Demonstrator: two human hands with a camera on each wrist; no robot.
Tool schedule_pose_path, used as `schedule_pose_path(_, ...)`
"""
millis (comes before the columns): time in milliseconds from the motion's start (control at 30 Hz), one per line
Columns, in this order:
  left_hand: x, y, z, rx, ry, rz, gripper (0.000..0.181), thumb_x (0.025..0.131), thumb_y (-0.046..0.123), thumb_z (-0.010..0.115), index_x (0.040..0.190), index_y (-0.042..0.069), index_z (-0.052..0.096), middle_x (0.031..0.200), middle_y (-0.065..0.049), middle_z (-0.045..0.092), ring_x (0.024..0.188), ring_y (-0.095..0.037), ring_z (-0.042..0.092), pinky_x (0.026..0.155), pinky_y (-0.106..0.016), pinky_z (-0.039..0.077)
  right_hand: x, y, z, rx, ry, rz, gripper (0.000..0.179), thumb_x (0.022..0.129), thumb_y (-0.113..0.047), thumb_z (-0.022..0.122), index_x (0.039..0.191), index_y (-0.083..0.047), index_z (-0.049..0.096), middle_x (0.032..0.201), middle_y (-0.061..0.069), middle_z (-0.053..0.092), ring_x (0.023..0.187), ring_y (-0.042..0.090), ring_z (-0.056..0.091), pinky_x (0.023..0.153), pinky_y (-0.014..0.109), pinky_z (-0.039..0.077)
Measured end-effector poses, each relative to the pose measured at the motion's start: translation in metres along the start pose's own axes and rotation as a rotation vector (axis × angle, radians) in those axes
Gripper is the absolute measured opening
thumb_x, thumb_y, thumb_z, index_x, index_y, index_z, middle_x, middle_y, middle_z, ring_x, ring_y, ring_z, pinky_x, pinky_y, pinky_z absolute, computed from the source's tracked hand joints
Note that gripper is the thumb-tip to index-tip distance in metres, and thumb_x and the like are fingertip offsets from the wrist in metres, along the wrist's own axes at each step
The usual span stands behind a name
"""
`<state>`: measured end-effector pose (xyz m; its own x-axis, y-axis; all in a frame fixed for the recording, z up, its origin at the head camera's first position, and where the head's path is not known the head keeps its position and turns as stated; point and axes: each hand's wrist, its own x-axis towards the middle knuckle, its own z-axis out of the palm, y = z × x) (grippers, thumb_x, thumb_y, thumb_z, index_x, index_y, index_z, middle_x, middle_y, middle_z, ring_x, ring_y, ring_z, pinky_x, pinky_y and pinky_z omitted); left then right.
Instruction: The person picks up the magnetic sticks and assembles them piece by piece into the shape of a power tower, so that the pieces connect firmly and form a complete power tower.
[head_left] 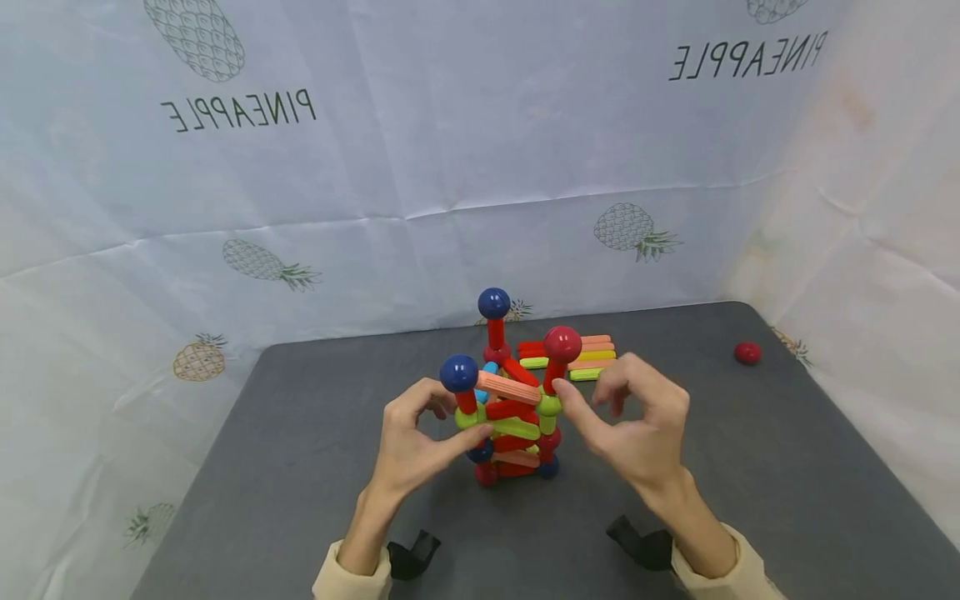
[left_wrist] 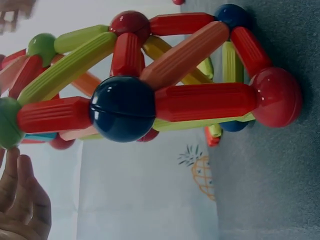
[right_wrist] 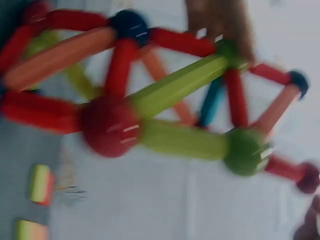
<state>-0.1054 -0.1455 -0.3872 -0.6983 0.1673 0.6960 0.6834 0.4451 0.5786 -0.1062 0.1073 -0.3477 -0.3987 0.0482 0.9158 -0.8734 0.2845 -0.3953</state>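
A tower of ribbed magnetic sticks and balls (head_left: 517, 429) stands upright on the table. On top are a navy ball (head_left: 459, 373) at front left, a red ball (head_left: 562, 344) at right and another navy ball (head_left: 493, 303) at the back. A salmon stick (head_left: 508, 387) slants from the front navy ball toward the right green ball (head_left: 550, 405). My left hand (head_left: 416, 442) grips the left green ball (left_wrist: 9, 122), thumb in front and fingers behind. My right hand (head_left: 637, 417) has its thumb tip at the red stick under the red ball, its other fingers bent and away from the tower.
Behind the tower lie spare sticks (head_left: 592, 355) in red, salmon, yellow and green. One loose red ball (head_left: 747, 353) sits at the far right of the grey table (head_left: 315, 467). Pale pineapple-print cloth (head_left: 450, 167) hangs behind. Black straps (head_left: 641, 543) trail near both wrists.
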Motion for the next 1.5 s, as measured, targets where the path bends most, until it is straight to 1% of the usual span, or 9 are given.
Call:
schedule_pose_path(133,0.001,-0.002,-0.004,0.005,0.019,-0.021,0.036,0.067,0.012,0.095,0.094,0.015,0.071,0.081,-0.001,0.070,0.074,-0.008,0.060,0.066,-0.027,0.053,-0.010,0.014,-0.004,0.040,-0.209,0.350,0.044,0.079,-0.010,0.085,0.115,-0.003,0.060,0.099,0.004,0.066,0.086,0.009,0.063,0.074,0.022,0.057)
schedule_pose_path(233,0.000,-0.003,-0.005,0.027,0.074,-0.079,0.036,0.071,0.011,0.093,0.102,0.015,0.075,0.087,0.000,0.075,0.076,-0.012,0.063,0.067,-0.027,0.054,-0.015,0.018,-0.003,0.104,-0.420,0.486,0.056,0.081,-0.005,0.083,0.132,-0.012,0.060,0.110,0.001,0.071,0.097,0.012,0.067,0.086,0.029,0.061)
schedule_pose_path(500,-0.002,-0.007,0.000,0.044,0.329,-0.177,0.010,0.082,0.008,0.085,0.090,0.009,0.078,0.080,-0.005,0.076,0.069,-0.006,0.064,0.066,-0.020,0.055,-0.022,0.011,0.011,0.292,-0.573,0.500,0.051,0.086,-0.004,0.080,0.134,-0.008,0.063,0.115,0.010,0.073,0.103,0.012,0.070,0.085,0.037,0.063)
schedule_pose_path(867,-0.009,-0.001,-0.009,0.048,0.039,-0.187,0.055,0.088,0.026,0.076,0.139,0.010,0.063,0.130,-0.009,0.072,0.100,-0.020,0.071,0.077,-0.033,0.059,-0.031,-0.009,0.020,0.385,-0.629,0.517,0.060,0.088,-0.002,0.077,0.143,-0.008,0.054,0.133,0.017,0.067,0.118,0.022,0.068,0.089,0.030,0.061)
schedule_pose_path(1033,-0.009,0.006,-0.006,0.075,0.153,-0.091,0.053,0.074,0.025,0.090,0.121,0.011,0.071,0.109,-0.007,0.077,0.089,-0.018,0.071,0.073,-0.030,0.058,-0.032,-0.011,0.021,0.400,-0.729,0.468,0.054,0.090,-0.008,0.077,0.140,-0.009,0.057,0.133,0.015,0.067,0.112,0.025,0.071,0.089,0.029,0.061)
schedule_pose_path(1133,-0.010,0.009,-0.002,0.092,0.232,-0.007,0.042,0.065,0.018,0.096,0.100,0.011,0.075,0.087,-0.006,0.075,0.077,-0.016,0.067,0.070,-0.024,0.055,-0.030,-0.002,0.017,0.393,-0.640,0.329,0.039,0.087,-0.002,0.078,0.125,-0.007,0.068,0.111,0.013,0.074,0.091,0.015,0.073,0.076,0.025,0.062)
schedule_pose_path(1233,-0.010,0.013,0.002,0.105,0.239,0.042,0.035,0.064,0.018,0.097,0.092,0.012,0.076,0.081,-0.004,0.073,0.073,-0.016,0.064,0.069,-0.020,0.051,-0.024,0.015,0.010,0.311,-0.338,0.168,0.026,0.080,0.012,0.074,0.103,-0.001,0.076,0.084,0.009,0.075,0.068,0.006,0.068,0.062,0.020,0.058)
schedule_pose_path(1367,-0.008,0.016,0.008,0.098,0.255,0.035,0.030,0.068,0.015,0.096,0.091,0.011,0.077,0.080,-0.004,0.074,0.073,-0.015,0.064,0.068,-0.018,0.052,-0.016,0.051,-0.001,0.053,0.031,0.209,0.018,0.081,0.014,0.068,0.095,0.005,0.076,0.073,0.006,0.072,0.060,0.002,0.063,0.056,0.013,0.051)
schedule_pose_path(1500,-0.007,0.016,0.011,0.076,0.277,0.028,0.027,0.069,0.010,0.094,0.090,0.010,0.078,0.080,-0.006,0.074,0.073,-0.015,0.066,0.069,-0.018,0.056,-0.018,0.097,-0.010,-0.264,-0.172,0.424,0.017,0.089,0.001,0.070,0.104,-0.001,0.078,0.091,0.014,0.076,0.075,0.015,0.064,0.060,0.021,0.049)
